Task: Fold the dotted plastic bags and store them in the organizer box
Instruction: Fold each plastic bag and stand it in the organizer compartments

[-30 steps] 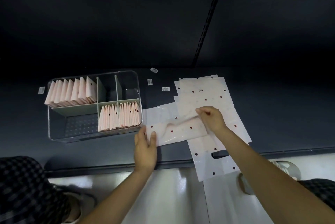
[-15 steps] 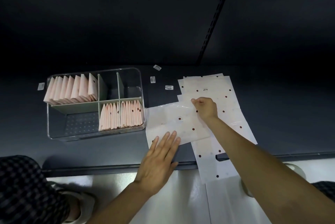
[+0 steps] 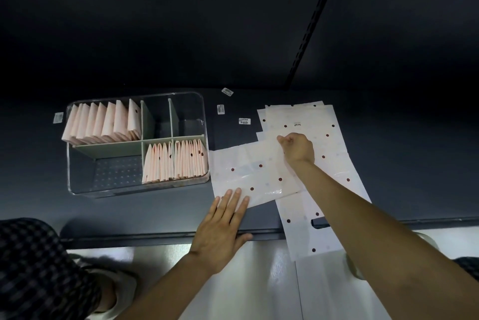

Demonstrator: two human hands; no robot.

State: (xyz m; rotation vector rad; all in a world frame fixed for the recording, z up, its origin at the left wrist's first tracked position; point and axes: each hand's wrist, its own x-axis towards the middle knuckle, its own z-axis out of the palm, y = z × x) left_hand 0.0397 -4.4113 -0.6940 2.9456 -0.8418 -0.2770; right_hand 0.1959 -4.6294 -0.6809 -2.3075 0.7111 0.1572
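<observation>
Spread flat now across the dark table, the top bag, where a second ago lay bunched and half lifted between the hands. Left hand slid down and opened out, straight fingers pressing the near left corner against the table edge; right hand drawn up to the far right corner, fingers curled and pinching the film there. Laid crosswise over the pile of bags, which runs from the back of the table to past its front edge. Judged from this: smoothing done, first fold ready to start, nothing yet folded on this one. Just left of the bag, touching or nearly so, the clear box, with folded pink packets standing in the back left section and two front right sections, front left and back right sections bare. Small barcode stickers scattered behind. Dark wall panels beyond, pale floor below, a checked sleeve at lower left.
</observation>
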